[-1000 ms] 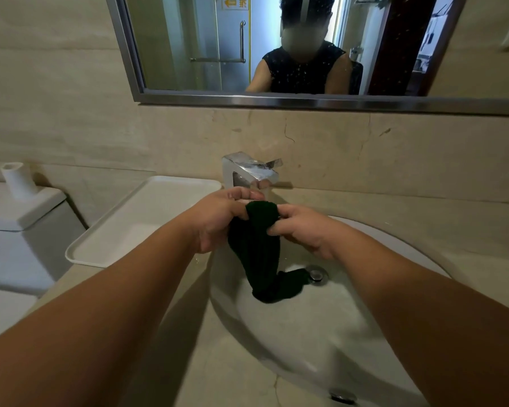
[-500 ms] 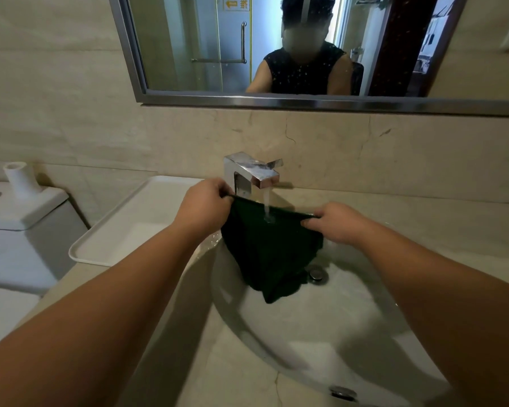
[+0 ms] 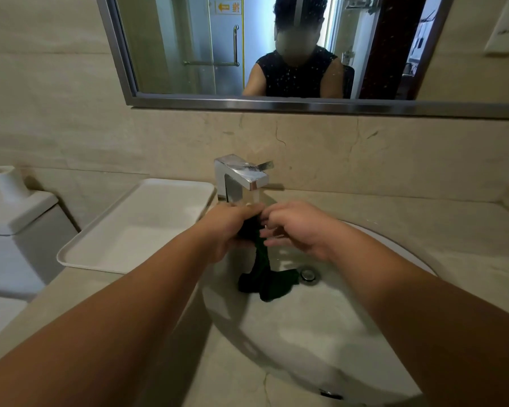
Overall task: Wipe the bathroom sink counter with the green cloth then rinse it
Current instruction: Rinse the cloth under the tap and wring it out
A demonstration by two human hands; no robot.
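Observation:
The dark green cloth (image 3: 262, 274) hangs bunched in a narrow strip over the white sink basin (image 3: 321, 333), its lower end lying next to the drain (image 3: 308, 274). My left hand (image 3: 232, 227) grips the cloth's upper end just under the chrome faucet (image 3: 241, 174). My right hand (image 3: 297, 227) is right beside it, fingers curled at the same bunch of cloth. Water runs from the spout onto my hands. The beige counter (image 3: 394, 218) surrounds the basin.
A white rectangular tray (image 3: 135, 227) lies on the counter left of the faucet. A white toilet tank (image 3: 15, 218) with a paper roll (image 3: 8, 183) stands at far left. A mirror (image 3: 276, 48) hangs on the wall above.
Half a second ago the cloth was stretched wide between my two hands under the stream. Now my hands have come together and the cloth is gathered into a narrow hanging strip.

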